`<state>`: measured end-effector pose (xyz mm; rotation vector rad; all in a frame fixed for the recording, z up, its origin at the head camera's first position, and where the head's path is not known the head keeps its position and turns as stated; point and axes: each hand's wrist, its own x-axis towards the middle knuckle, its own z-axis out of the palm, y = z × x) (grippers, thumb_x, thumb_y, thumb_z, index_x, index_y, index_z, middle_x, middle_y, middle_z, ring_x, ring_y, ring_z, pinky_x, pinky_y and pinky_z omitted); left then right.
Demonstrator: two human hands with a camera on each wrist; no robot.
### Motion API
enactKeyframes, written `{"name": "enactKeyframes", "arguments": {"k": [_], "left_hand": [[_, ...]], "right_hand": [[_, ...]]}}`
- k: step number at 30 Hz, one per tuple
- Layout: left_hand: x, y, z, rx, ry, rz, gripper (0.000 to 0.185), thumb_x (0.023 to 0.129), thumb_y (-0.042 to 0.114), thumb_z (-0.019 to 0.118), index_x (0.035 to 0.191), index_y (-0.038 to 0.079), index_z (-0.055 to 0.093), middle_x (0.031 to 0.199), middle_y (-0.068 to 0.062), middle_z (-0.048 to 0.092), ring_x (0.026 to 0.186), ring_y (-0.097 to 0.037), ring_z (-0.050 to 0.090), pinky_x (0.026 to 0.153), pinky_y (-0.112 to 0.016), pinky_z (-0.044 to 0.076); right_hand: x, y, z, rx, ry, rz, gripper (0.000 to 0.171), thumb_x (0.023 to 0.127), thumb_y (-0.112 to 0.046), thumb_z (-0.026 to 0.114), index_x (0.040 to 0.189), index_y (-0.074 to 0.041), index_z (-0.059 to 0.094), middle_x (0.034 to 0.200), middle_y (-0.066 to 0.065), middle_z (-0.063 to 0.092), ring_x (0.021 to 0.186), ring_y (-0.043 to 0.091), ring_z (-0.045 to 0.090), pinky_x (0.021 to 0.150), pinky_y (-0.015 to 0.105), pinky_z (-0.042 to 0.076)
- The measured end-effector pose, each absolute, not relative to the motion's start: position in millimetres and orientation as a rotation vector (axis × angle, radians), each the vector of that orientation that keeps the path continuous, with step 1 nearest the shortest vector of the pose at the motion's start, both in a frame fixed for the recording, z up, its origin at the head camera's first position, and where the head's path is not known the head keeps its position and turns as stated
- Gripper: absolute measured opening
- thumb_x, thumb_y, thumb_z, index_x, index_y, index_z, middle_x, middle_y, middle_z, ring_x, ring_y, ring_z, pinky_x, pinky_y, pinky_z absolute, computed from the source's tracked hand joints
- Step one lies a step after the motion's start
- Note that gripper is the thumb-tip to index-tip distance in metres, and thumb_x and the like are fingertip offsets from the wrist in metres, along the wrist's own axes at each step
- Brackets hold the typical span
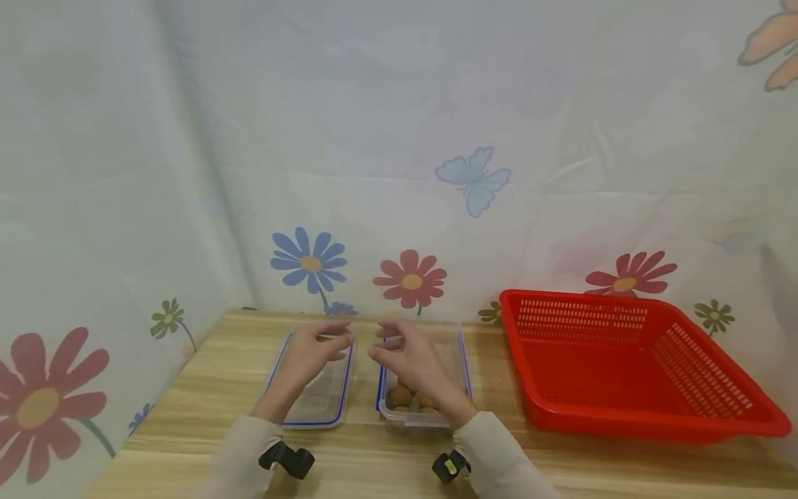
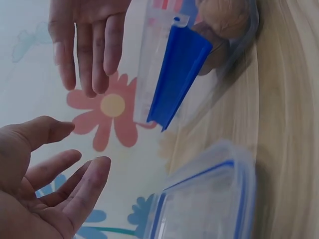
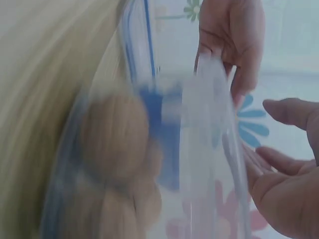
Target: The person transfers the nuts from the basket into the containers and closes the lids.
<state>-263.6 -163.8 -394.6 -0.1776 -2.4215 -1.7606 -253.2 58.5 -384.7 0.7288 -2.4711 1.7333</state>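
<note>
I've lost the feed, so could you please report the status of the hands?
Both hands open: left hand above lid, right hand above walnut container. Neither touches. Red basket off right, path clear.

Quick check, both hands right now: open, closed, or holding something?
Left hand: open, fingers relaxed, holding nothing, above the lid.
Right hand: open, fingers loosely bent, holding nothing, above the container of walnuts.

A bright red perforated plastic basket [image 1: 630, 364], blue-trimmed clear plastic container [image 1: 424, 388] of brown round walnuts [image 1: 401, 396], pale striped wooden table [image 1: 206, 388], flower-and-butterfly white backdrop sheet [image 1: 436, 173].
</note>
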Motion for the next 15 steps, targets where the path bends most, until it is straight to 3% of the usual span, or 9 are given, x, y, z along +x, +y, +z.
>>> {"name": "enactKeyframes", "arguments": {"k": [4, 9, 15], "left_hand": [[-260.2, -180.9, -390.6, -0.212, -2.454, -1.704, 0.049, 0.098, 0.022, 0.079, 0.140, 0.000, 0.067, 0.134, -0.021, 0.069, 0.114, -0.034, 0.072, 0.091, -0.038, 0.064], [-256.6, -205.2, -389.7, -0.217, -2.524, -1.577, 0.062, 0.096, 0.043, 0.080, 0.146, 0.010, 0.065, 0.145, -0.013, 0.065, 0.125, -0.033, 0.067, 0.105, -0.054, 0.055], [-252.2, -237.2, -394.9, -0.195, -2.574, -1.434, 0.066, 0.099, 0.046, 0.075, 0.151, 0.010, 0.060, 0.150, -0.015, 0.060, 0.133, -0.040, 0.060, 0.108, -0.064, 0.048]], "right_hand": [[-248.1, 40.2, -385.0, 0.659, -2.428, 1.881, 0.057, 0.101, -0.020, 0.074, 0.150, 0.000, 0.054, 0.138, 0.021, 0.063, 0.123, 0.038, 0.067, 0.098, 0.051, 0.060], [-241.9, 18.5, -385.2, 0.479, -2.443, 1.974, 0.067, 0.101, -0.038, 0.073, 0.153, -0.004, 0.051, 0.147, 0.019, 0.059, 0.132, 0.036, 0.061, 0.104, 0.055, 0.055], [-238.2, -6.0, -389.9, 0.316, -2.368, 2.111, 0.074, 0.098, -0.034, 0.076, 0.156, 0.000, 0.046, 0.157, 0.022, 0.049, 0.145, 0.041, 0.047, 0.117, 0.057, 0.043]]}}
